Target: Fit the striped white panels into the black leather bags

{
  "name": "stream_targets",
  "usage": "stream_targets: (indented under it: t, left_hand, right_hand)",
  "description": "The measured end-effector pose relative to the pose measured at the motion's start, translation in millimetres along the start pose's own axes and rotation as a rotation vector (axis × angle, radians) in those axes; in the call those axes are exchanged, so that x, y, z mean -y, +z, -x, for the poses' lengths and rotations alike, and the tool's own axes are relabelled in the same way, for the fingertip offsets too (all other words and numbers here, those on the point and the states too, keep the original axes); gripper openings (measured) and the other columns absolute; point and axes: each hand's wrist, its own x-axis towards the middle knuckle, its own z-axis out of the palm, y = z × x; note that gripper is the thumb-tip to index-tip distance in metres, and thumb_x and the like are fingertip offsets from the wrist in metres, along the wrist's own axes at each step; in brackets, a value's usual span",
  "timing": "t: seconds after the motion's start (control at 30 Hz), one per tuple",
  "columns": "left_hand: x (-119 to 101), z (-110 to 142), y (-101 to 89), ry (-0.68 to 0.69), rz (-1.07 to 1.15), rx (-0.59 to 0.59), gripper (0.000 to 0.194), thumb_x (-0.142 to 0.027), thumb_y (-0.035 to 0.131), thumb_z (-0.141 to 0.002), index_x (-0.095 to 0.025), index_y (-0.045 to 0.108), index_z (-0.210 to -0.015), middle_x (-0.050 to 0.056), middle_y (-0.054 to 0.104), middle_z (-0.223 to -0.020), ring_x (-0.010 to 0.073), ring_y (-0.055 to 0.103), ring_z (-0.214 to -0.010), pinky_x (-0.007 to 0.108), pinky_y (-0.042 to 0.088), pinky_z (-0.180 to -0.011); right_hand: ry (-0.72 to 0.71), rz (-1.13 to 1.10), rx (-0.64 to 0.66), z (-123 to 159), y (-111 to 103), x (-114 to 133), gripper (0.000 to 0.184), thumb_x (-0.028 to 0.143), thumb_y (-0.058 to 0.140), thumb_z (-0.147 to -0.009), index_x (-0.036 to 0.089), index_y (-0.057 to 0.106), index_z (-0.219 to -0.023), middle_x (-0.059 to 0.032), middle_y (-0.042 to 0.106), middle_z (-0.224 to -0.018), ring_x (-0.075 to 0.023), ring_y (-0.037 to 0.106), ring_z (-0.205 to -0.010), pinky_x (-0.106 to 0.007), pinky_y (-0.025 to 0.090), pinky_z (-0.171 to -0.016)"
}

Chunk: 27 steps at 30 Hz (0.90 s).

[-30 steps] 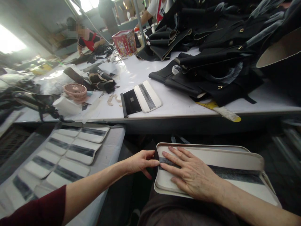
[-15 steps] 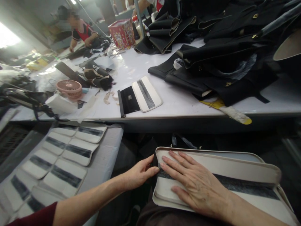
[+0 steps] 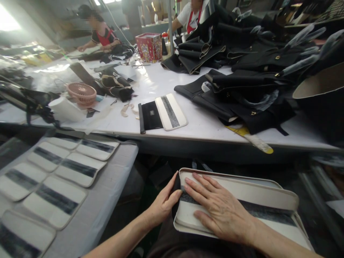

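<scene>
On my lap rests a bag (image 3: 258, 191), its cream inner side up with a dark rough strip (image 3: 271, 214) along the middle. My right hand (image 3: 215, 206) lies flat on the bag near its left end, fingers spread over the cream face and the strip. At that left end my left hand (image 3: 165, 202) grips the black edge between thumb and fingers; the fingertips are partly hidden behind the edge. Beyond the bag, plastic-wrapped handles (image 3: 205, 167) show in part.
Cream panels with dark strips (image 3: 56, 195) lie in rows on a side table (image 3: 118, 179) at left. The white worktable (image 3: 150, 80) ahead holds a cream-and-black piece (image 3: 172, 111), black bags (image 3: 249, 80), a pink fan (image 3: 82, 94) and a red box (image 3: 148, 47). Two people work behind.
The view has shifted, showing more of the second person at the back. My left hand has closed in on the bag's left edge. The right hand stays flat on the bag.
</scene>
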Motion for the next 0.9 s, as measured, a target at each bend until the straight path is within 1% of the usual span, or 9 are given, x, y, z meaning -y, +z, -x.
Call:
stream_targets:
  t: [0.17, 0.37, 0.47, 0.53, 0.6, 0.7, 0.77, 0.83, 0.9]
  left_hand:
    - [7.5, -1.1, 1.3, 0.067, -0.032, -0.002, 0.069, -0.046, 0.049, -0.097, -0.021, 0.023, -0.155, 0.003, 0.026, -0.161, 0.0211, 0.023, -0.148, 0.037, 0.016, -0.124]
    - [6.2, -5.6, -2.7, 0.173, -0.085, 0.016, 0.070, -0.044, 0.049, -0.098, -0.030, 0.014, -0.156, -0.003, 0.013, -0.164, 0.0184, 0.012, -0.151, 0.038, 0.007, -0.124]
    - [7.1, -8.2, -5.1, 0.202, -0.136, 0.042, 0.069, -0.043, 0.048, -0.098, -0.033, 0.012, -0.156, -0.003, 0.011, -0.165, 0.0188, 0.009, -0.151, 0.040, 0.006, -0.124]
    - [8.1, -8.3, -5.8, 0.203, -0.165, 0.047, 0.067, -0.043, 0.045, -0.099, -0.035, 0.011, -0.156, -0.003, 0.010, -0.165, 0.0188, 0.009, -0.151, 0.042, 0.006, -0.124]
    - [7.6, -7.6, -6.4, 0.212, -0.216, 0.045, 0.065, -0.041, 0.042, -0.100, -0.038, 0.008, -0.155, -0.004, 0.008, -0.165, 0.0189, 0.008, -0.151, 0.045, 0.006, -0.124]
    - [2.3, -8.8, -9.5, 0.279, -0.387, 0.037, 0.062, -0.038, 0.040, -0.101, -0.042, 0.008, -0.154, -0.004, 0.003, -0.166, 0.0215, 0.004, -0.152, 0.051, 0.008, -0.123]
    - [-3.8, -12.2, -13.0, 0.367, -0.563, 0.035, 0.059, -0.034, 0.040, -0.101, -0.041, 0.013, -0.153, -0.002, 0.003, -0.166, 0.0247, 0.003, -0.152, 0.056, 0.010, -0.121]
    - [-10.8, -16.6, -16.7, 0.494, -0.754, 0.040, 0.056, -0.028, 0.043, -0.100, -0.039, 0.023, -0.151, 0.001, 0.014, -0.164, 0.0272, 0.008, -0.151, 0.060, 0.012, -0.120]
    - [-18.8, -20.2, -19.3, 0.632, -0.921, 0.047, 0.051, -0.023, 0.047, -0.097, -0.036, 0.037, -0.144, 0.003, 0.029, -0.158, 0.0280, 0.016, -0.149, 0.061, 0.012, -0.120]
  right_hand:
    - [0.022, -0.076, 0.031, 0.2, -1.0, -0.4, 0.075, 0.039, 0.052, -0.094, 0.025, 0.014, -0.157, 0.0004, 0.019, -0.162, -0.0226, 0.014, -0.150, -0.042, 0.018, -0.122]
    - [0.030, -0.160, 0.047, 0.2, -4.8, 0.0, 0.077, 0.042, 0.055, -0.093, 0.022, 0.018, -0.157, -0.0044, 0.023, -0.161, -0.0222, 0.014, -0.150, -0.043, 0.018, -0.122]
    - [0.064, -0.291, 0.022, 2.6, -9.0, -1.6, 0.078, 0.041, 0.057, -0.092, 0.023, 0.018, -0.157, -0.0066, 0.021, -0.161, -0.0219, 0.017, -0.149, -0.043, 0.019, -0.122]
    - [0.101, -0.440, -0.035, 5.1, -12.7, -3.7, 0.079, 0.039, 0.058, -0.091, 0.023, 0.018, -0.157, -0.0082, 0.016, -0.162, -0.0225, 0.019, -0.149, -0.043, 0.022, -0.121]
    - [0.132, -0.611, -0.109, 8.1, -16.2, -6.1, 0.077, 0.035, 0.060, -0.090, 0.024, 0.022, -0.156, -0.0093, 0.017, -0.162, -0.0227, 0.022, -0.148, -0.043, 0.023, -0.120]
    - [0.180, -0.840, -0.208, 12.4, -18.1, -9.4, 0.071, 0.026, 0.065, -0.086, 0.026, 0.036, -0.150, -0.0086, 0.030, -0.159, -0.0231, 0.029, -0.145, -0.043, 0.023, -0.120]
    - [0.236, -1.003, -0.316, 14.3, -15.9, -11.9, 0.062, 0.021, 0.067, -0.083, 0.027, 0.049, -0.142, -0.0081, 0.038, -0.154, -0.0242, 0.035, -0.142, -0.043, 0.028, -0.118]
    - [0.291, -1.172, -0.449, 14.9, -12.0, -15.2, 0.049, 0.018, 0.067, -0.081, 0.025, 0.062, -0.128, -0.0082, 0.048, -0.146, -0.0248, 0.044, -0.135, -0.041, 0.036, -0.112]
    - [0.352, -1.311, -0.583, 14.1, -8.1, -19.5, 0.035, 0.018, 0.067, -0.079, 0.022, 0.071, -0.113, -0.0090, 0.058, -0.133, -0.0239, 0.055, -0.121, -0.037, 0.044, -0.103]
